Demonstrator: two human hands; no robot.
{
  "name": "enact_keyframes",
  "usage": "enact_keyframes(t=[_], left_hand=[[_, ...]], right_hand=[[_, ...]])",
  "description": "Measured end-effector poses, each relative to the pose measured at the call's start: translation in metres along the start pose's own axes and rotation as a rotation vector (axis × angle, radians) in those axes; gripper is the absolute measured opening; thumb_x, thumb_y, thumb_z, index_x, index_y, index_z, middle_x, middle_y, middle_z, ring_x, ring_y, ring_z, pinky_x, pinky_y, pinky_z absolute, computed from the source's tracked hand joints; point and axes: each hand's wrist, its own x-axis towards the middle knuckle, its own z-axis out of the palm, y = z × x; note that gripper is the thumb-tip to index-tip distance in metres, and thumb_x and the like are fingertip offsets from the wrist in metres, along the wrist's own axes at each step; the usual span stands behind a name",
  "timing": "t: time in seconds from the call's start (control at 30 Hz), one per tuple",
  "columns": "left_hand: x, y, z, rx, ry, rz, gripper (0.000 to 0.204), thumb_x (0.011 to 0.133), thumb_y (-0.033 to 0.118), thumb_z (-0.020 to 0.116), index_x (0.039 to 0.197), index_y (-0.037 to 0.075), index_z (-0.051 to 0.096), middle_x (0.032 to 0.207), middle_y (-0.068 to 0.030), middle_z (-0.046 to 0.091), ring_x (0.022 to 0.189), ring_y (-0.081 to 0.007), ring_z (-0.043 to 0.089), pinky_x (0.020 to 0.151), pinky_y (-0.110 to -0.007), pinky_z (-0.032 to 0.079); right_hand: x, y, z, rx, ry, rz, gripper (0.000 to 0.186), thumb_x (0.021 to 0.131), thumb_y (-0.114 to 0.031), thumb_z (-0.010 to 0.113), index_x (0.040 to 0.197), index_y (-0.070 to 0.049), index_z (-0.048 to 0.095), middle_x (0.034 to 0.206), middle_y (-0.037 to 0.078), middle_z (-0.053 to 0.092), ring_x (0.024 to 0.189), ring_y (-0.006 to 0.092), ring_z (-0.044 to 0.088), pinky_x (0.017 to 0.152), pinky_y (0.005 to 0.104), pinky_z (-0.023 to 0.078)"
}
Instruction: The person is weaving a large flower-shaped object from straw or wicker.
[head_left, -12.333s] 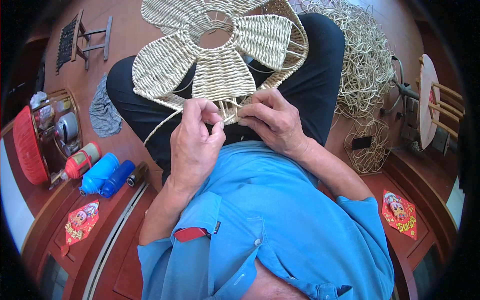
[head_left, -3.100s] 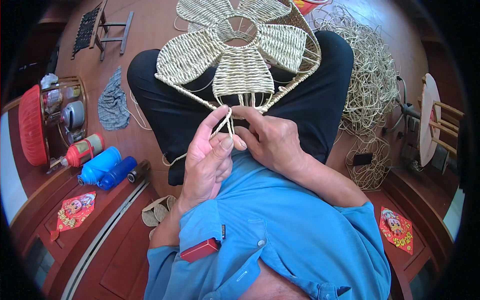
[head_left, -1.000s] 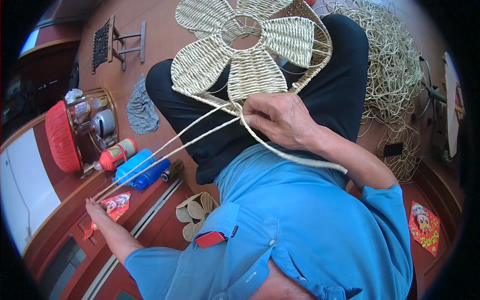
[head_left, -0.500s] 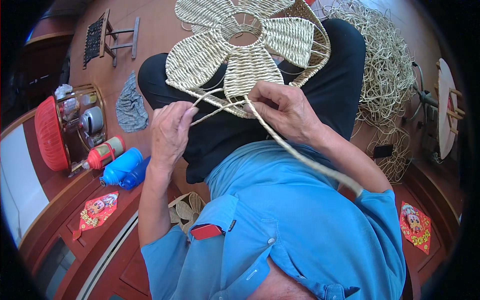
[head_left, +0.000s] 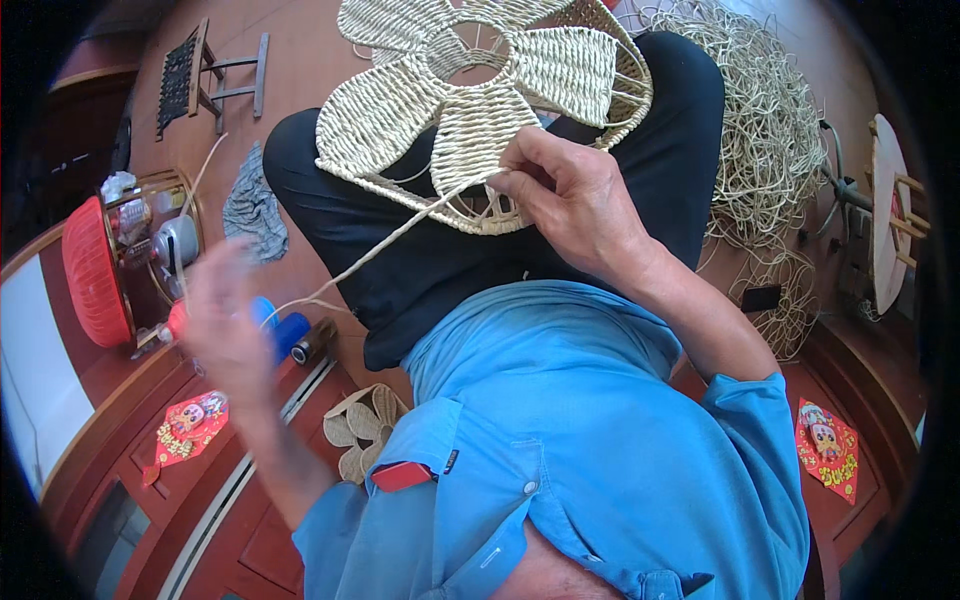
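1. The pale cord (head_left: 385, 243) is pinched by the right hand (head_left: 575, 200), close by the lower edge of the nearest petal (head_left: 482, 130).
2. The left hand (head_left: 225, 305) is blurred and held well apart, out to the left; whether its grip is open or closed cannot be told.
3. The flower-shaped woven piece (head_left: 375, 118) is supported across the dark trousers (head_left: 400, 290).
4. A heap of loose cord (head_left: 770, 130) is seen beside the right knee (head_left: 685, 90); a grey cloth (head_left: 257, 210) is seen near the left.

Black-seated stool (head_left: 178, 88), crumpled grey cloth (head_left: 258, 205), red basket (head_left: 92, 270), dark flask (head_left: 314, 340), two red decorations (head_left: 828, 452)
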Motion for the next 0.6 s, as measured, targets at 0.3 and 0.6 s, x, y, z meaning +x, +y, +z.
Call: enact_keyframes(t=[0.3,0.6], left_hand=[[-0.028,0.088,0.129,-0.297,-0.132,0.247,0.019,0.092,-0.003,0.079,0.111,0.004,0.078,0.102,-0.0122,0.073,0.097,-0.0301,0.072,0.087,-0.040,0.057],[-0.024,0.088,0.136,-0.333,-0.155,0.163,0.013,0.093,-0.001,0.080,0.105,0.003,0.078,0.100,-0.0080,0.072,0.089,-0.0234,0.070,0.079,-0.036,0.055]], right_hand=[[0.002,-0.001,-0.007,-0.062,-0.003,0.081,0.017,0.100,-0.012,0.078,0.097,0.003,0.070,0.076,0.018,0.070,0.067,0.0253,0.070,0.064,0.0411,0.055],[0.005,0.002,-0.008,-0.024,-0.012,0.134,0.019,0.101,-0.014,0.078,0.099,0.004,0.072,0.075,0.018,0.071,0.065,0.0215,0.069,0.062,0.0393,0.055]])
